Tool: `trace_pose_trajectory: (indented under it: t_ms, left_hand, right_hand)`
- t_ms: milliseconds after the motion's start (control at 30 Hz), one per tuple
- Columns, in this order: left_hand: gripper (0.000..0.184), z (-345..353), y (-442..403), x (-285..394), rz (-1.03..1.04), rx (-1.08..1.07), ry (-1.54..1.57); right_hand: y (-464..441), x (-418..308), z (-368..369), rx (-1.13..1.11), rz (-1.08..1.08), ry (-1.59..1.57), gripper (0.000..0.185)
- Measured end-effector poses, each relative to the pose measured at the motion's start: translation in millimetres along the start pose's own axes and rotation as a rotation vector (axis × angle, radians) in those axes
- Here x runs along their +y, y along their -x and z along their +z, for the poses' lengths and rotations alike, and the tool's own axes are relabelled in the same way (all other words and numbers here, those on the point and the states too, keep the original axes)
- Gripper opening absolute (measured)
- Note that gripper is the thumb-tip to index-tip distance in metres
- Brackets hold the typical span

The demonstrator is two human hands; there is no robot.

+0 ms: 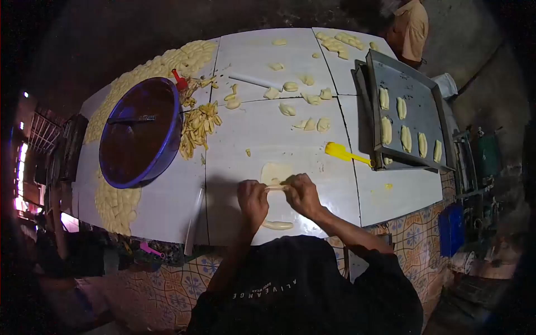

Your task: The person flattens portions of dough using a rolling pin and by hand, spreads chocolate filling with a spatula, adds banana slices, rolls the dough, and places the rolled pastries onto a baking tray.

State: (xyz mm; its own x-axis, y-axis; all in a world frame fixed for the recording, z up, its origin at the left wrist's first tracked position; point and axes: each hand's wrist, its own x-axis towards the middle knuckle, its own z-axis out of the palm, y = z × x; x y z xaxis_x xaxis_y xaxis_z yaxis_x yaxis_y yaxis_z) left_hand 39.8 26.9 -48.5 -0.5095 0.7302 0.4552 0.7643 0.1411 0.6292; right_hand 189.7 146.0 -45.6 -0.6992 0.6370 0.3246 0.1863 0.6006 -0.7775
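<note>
A flat piece of pale dough [276, 172] lies on the white tiled table, its near edge rolled or folded into a thin strip. My left hand [253, 199] is closed on the left end of that edge, fingers curled. At the right end, my right hand [303, 195] pinches the same edge. Between my hands and my body rests a slim dough roll [277, 225], touched by neither hand.
Banana pieces [196, 125] lie beside a large blue basin [174, 131]. Many dough pieces [117, 206] cover the left side. A metal tray [413, 106] holds several rolls at right, near a yellow scoop [338, 150]. A person [412, 28] is at the far right.
</note>
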Motion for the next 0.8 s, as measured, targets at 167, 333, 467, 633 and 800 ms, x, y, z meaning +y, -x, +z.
trace_pose_trajectory:
  t_ms: [167, 333, 467, 633, 800]
  left_hand:
    - [0.020, 6, -13, -10, 0.038, -0.150, -0.187]
    - [0.052, -20, -24, 19, 0.202, -0.164, -0.173]
    - [0.043, 1, -17, -12, 0.209, -0.196, -0.106]
    - [0.048, 0, -2, -6, 0.143, -0.220, -0.356]
    - [0.065, 17, -31, -15, 0.040, -0.346, -0.483]
  right_hand:
    - [-19, 14, 3, -0.091, -0.027, 0.080, 0.027]
    - [-23, 1, -9, -0.165, -0.193, 0.173, 0.039]
    - [-11, 17, 3, -0.192, -0.074, 0.106, 0.035]
    - [-10, 0, -7, -0.020, -0.084, 0.401, 0.034]
    - [-13, 7, 23, -0.227, 0.115, 0.513, 0.072]
